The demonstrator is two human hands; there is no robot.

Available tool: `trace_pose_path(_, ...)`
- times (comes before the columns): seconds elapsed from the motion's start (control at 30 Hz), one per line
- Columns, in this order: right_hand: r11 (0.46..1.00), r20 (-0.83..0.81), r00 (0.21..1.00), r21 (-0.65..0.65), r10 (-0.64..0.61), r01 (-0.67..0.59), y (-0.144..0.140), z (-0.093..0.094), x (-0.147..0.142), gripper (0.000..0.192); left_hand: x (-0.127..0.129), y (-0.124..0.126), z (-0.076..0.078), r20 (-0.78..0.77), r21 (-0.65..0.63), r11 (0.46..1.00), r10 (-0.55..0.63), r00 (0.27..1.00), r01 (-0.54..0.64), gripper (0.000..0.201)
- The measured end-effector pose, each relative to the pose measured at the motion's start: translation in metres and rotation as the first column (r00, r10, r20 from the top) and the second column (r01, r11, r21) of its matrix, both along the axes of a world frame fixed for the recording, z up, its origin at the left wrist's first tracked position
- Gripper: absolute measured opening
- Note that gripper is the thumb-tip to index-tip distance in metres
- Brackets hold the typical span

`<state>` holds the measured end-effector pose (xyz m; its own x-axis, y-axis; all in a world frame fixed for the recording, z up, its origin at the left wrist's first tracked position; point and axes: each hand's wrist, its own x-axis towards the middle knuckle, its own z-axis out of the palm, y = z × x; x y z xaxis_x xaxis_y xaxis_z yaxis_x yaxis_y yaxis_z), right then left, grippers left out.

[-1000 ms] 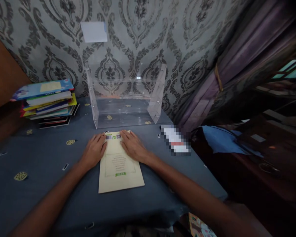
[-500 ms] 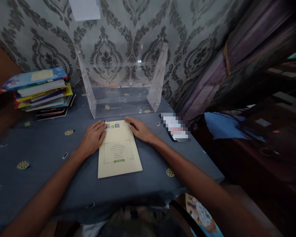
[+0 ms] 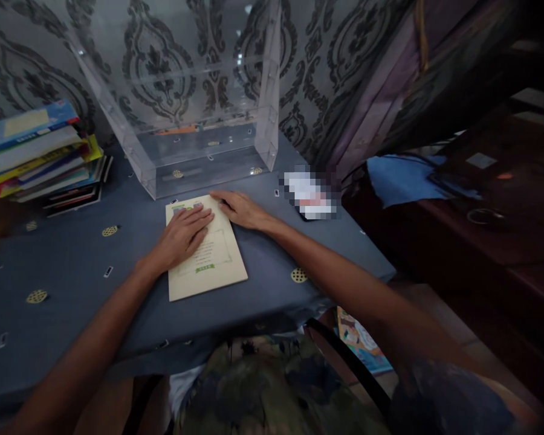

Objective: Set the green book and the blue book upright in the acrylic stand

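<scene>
A cream-coloured book (image 3: 222, 260) lies flat on the table, with a framed block of small print and a green label on its upper face. My left hand (image 3: 184, 235) rests palm down across the upper part of the book, fingers stretched out and covering some of the print. At the book's far right corner lies my right hand (image 3: 242, 209), its fingers extended along the edge and touching it. Neither hand is wrapped round anything. Just beyond the book stands a clear plastic rack (image 3: 204, 175).
A stack of books (image 3: 40, 163) stands at the left of the table (image 3: 90, 296), which has a dark patterned cloth. On the right lies a phone (image 3: 310, 196) with a blurred-out screen. Below the table's front edge is a colourful printed item (image 3: 360, 344). A curtain (image 3: 367, 115) hangs at the right.
My left hand has slid from the book's left edge onto its face. The right hand stays at the far right corner. The whole view has shifted with my head.
</scene>
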<state>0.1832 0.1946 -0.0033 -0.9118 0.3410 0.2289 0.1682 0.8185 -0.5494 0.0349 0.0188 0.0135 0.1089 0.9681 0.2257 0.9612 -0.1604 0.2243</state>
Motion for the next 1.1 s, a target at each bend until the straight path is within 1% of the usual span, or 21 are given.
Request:
trace_pose_path(0.17, 1.000, 0.016, 1.000, 0.027, -0.002, 0.001, -0.002, -0.001, 0.000, 0.046, 0.017, -0.005, 0.005, -0.010, -0.018, 0.993, -0.115, 0.993, 0.115, 0.046)
trace_pose_path(0.3, 0.999, 0.029, 1.000, 0.037, 0.011, -0.012, -0.001, -0.001, 0.001, 0.049, 0.028, -0.012, 0.007, -0.005, -0.049, 0.981, -0.187, 0.982, 0.187, 0.044)
trace_pose_path(0.43, 0.999, 0.037, 0.999, 0.037, 0.018, -0.020, -0.001, -0.002, 0.003, 0.054, 0.036, -0.019, 0.009, 0.021, -0.069, 0.966, -0.249, 0.968, 0.250, 0.044)
trace_pose_path(0.57, 1.000, 0.033, 0.999, 0.017, 0.001, -0.002, -0.003, 0.000, 0.004, 0.054, 0.042, -0.027, 0.012, 0.041, -0.074, 0.950, -0.300, 0.953, 0.302, 0.042)
trace_pose_path(0.7, 1.000, 0.038, 0.999, 0.015, -0.003, 0.002, -0.004, 0.000, 0.004, 0.055, 0.051, -0.038, 0.015, 0.076, -0.102, 0.933, -0.338, 0.938, 0.344, 0.043)
trace_pose_path(0.87, 1.000, 0.028, 1.000, 0.017, -0.008, 0.007, -0.003, -0.002, 0.003, 0.055, 0.057, -0.047, 0.016, 0.097, -0.093, 0.917, -0.379, 0.920, 0.387, 0.045)
trace_pose_path(1.1, 1.000, 0.011, 1.000, 0.021, 0.015, -0.015, -0.006, -0.003, 0.007, 0.054, 0.058, -0.051, 0.015, 0.074, -0.045, 0.923, -0.379, 0.922, 0.383, 0.043)
